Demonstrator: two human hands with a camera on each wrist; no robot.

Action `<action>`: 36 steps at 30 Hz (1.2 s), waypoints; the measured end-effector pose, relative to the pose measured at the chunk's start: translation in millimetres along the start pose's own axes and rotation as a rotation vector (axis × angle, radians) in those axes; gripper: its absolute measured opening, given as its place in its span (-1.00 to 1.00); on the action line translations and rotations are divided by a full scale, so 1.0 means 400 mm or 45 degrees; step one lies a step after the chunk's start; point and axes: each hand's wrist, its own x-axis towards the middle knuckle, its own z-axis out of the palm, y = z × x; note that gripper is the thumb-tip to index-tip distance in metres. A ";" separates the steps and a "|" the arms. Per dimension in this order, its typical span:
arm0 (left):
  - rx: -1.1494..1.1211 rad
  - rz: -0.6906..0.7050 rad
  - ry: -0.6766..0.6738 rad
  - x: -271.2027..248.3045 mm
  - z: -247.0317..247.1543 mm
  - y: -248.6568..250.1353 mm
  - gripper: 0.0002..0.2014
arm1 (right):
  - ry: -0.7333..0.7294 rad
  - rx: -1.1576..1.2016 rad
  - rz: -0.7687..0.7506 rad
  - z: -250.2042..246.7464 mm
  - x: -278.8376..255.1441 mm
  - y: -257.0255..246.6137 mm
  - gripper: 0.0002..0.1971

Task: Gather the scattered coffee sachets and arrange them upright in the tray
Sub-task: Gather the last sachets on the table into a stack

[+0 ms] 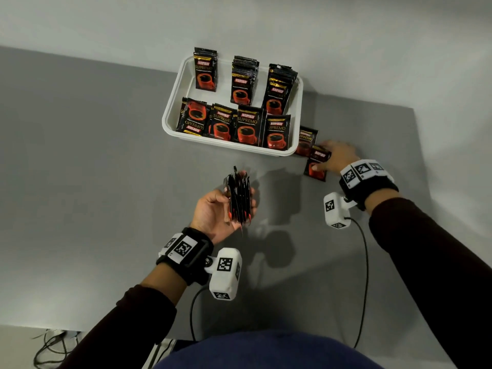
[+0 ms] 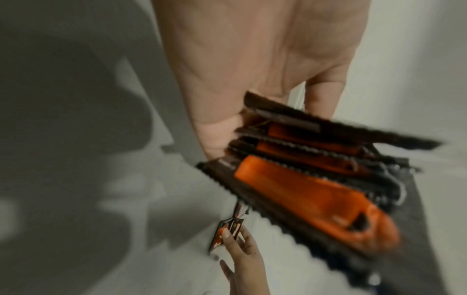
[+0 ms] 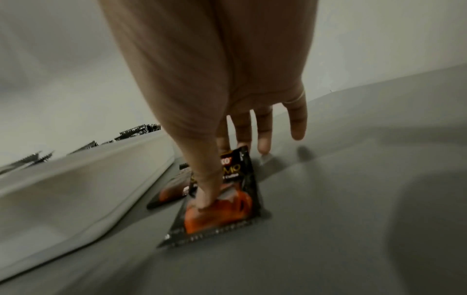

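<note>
My left hand [image 1: 226, 206] is palm up above the grey table and grips a bundle of several black-and-red coffee sachets [image 1: 239, 198] held on edge; the left wrist view shows this bundle [image 2: 316, 169] fanned across my palm [image 2: 252, 79]. My right hand [image 1: 336, 155] reaches to the tray's right corner and pinches a sachet [image 1: 315, 169] on the table, thumb on its front and fingers behind its top edge. Seen from the right wrist, that sachet [image 3: 227, 199] is tilted up. A second sachet [image 1: 306, 141] lies flat against the white tray [image 1: 170, 121], which holds several upright sachets in two rows.
The tray stands against the white wall at the table's back edge. The table's right edge [image 1: 423, 169] runs close to my right hand. Wrist-camera cables [image 1: 364, 275] trail toward my body, and loose cables [image 1: 50, 344] lie on the floor at the lower left.
</note>
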 end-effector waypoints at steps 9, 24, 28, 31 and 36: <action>-0.055 -0.030 -0.009 0.008 0.009 -0.018 -0.38 | 0.021 0.854 -0.103 -0.020 -0.186 -0.009 -0.49; 0.112 -0.028 0.051 0.001 0.039 -0.027 -0.51 | 0.045 0.603 -0.521 0.019 -0.378 -0.314 -0.75; 0.053 0.000 0.205 0.000 0.032 -0.017 -0.69 | 0.015 0.847 -0.454 -0.019 -0.356 -0.284 -0.81; 0.070 -0.019 0.126 -0.009 0.025 -0.008 -0.66 | 0.372 0.719 -0.269 -0.063 -0.270 -0.203 -0.69; 0.065 -0.047 -0.003 -0.015 0.006 0.004 -0.47 | 0.690 0.615 0.076 -0.046 -0.098 -0.076 -0.81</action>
